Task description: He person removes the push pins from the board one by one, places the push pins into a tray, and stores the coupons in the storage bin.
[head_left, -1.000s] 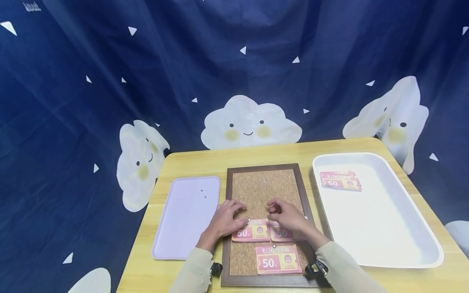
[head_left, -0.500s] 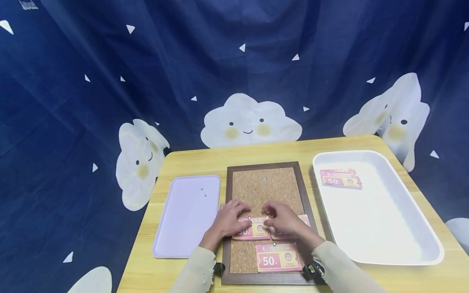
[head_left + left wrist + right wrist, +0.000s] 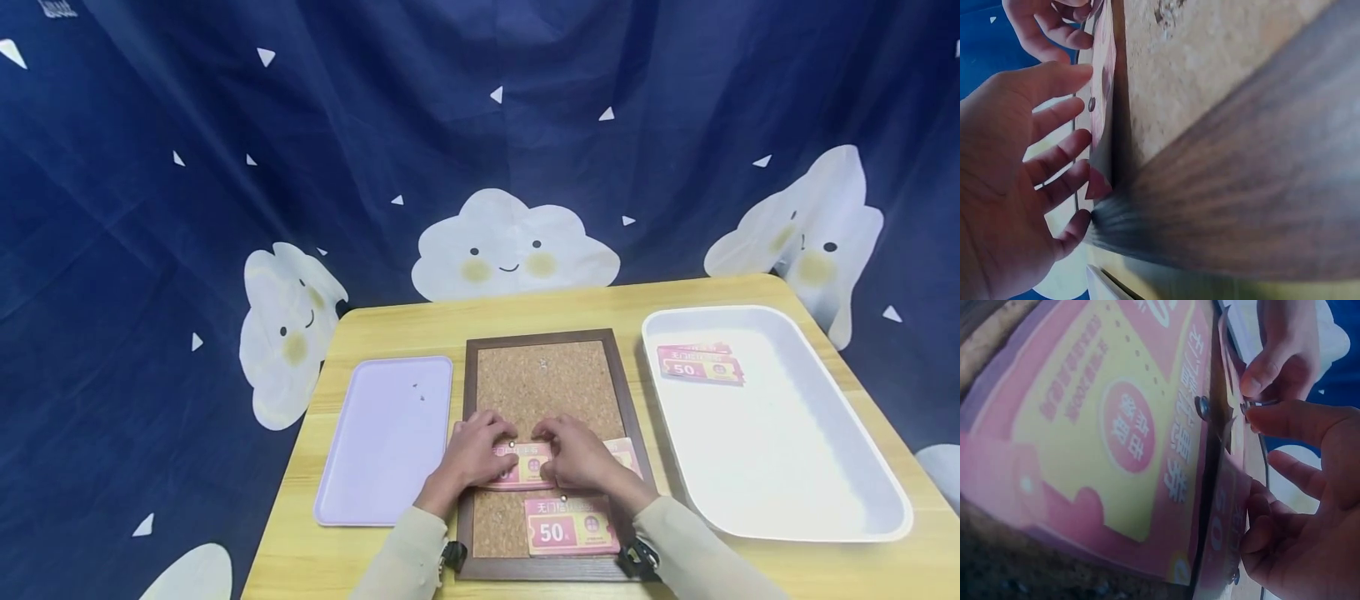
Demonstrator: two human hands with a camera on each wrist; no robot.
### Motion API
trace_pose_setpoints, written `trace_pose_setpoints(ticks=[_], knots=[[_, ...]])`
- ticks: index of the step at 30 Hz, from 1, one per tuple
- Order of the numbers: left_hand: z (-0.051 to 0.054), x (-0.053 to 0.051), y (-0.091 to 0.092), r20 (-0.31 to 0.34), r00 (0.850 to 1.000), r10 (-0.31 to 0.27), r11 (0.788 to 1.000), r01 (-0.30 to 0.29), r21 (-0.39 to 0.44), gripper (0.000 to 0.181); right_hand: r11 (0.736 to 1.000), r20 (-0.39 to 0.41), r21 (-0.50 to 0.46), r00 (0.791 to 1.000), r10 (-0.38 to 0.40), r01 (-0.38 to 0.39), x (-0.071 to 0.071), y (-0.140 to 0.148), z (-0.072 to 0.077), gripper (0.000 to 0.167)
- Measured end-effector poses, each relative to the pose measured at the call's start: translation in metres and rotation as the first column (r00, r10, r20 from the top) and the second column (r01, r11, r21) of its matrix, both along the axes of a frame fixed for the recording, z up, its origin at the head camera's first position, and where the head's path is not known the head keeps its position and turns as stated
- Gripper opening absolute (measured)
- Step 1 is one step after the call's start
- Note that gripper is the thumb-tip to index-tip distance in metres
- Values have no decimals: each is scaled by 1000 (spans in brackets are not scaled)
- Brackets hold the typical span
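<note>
A brown-framed corkboard [image 3: 547,387] lies on the table with three pink-and-yellow coupons on it. My left hand [image 3: 476,450] rests at the left end of the upper-left coupon [image 3: 534,468], fingers spread and loosely bent in the left wrist view. At that coupon's right end is my right hand [image 3: 581,454], its thumb touching the paper and its other fingers loosely curled. This hand partly covers the upper-right coupon [image 3: 624,452]. Below lies another coupon [image 3: 570,532]. Round-headed pushpins stand at the top edges of the upper-left [image 3: 512,444] and lower coupons.
A lilac tray [image 3: 386,442] with two tiny dark items lies to the left. On the right, a deep white tray [image 3: 780,467] holds a few coupons [image 3: 701,365]. Small clear items [image 3: 543,363] sit near the board's top. A dark blue curtain hangs behind.
My right hand has shifted left, from above the upper-right coupon to the right end of the upper-left one, uncovering more of the upper-right coupon. My left hand has barely moved.
</note>
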State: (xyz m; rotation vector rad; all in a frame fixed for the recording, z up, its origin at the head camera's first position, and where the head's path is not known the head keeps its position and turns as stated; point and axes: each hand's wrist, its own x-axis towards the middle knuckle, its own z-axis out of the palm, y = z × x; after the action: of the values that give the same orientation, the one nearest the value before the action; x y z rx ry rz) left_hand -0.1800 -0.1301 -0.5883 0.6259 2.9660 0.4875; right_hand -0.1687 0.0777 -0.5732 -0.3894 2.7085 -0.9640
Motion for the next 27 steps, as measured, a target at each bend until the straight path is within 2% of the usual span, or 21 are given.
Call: trace_pose_setpoints(ticks=[9, 16, 27], knots=[[7, 4, 9, 6, 998, 67, 996, -66, -52, 26, 997, -60, 66, 997, 44, -40, 4, -1, -4, 62], [6, 3, 14, 9, 995, 98, 990, -96, -102, 19, 995, -82, 95, 995, 50, -42, 5, -3, -5, 64], [5, 2, 14, -56, 993, 102, 991, -106, -78, 10, 996, -151, 79, 987, 62, -50, 6, -7, -5, 56]])
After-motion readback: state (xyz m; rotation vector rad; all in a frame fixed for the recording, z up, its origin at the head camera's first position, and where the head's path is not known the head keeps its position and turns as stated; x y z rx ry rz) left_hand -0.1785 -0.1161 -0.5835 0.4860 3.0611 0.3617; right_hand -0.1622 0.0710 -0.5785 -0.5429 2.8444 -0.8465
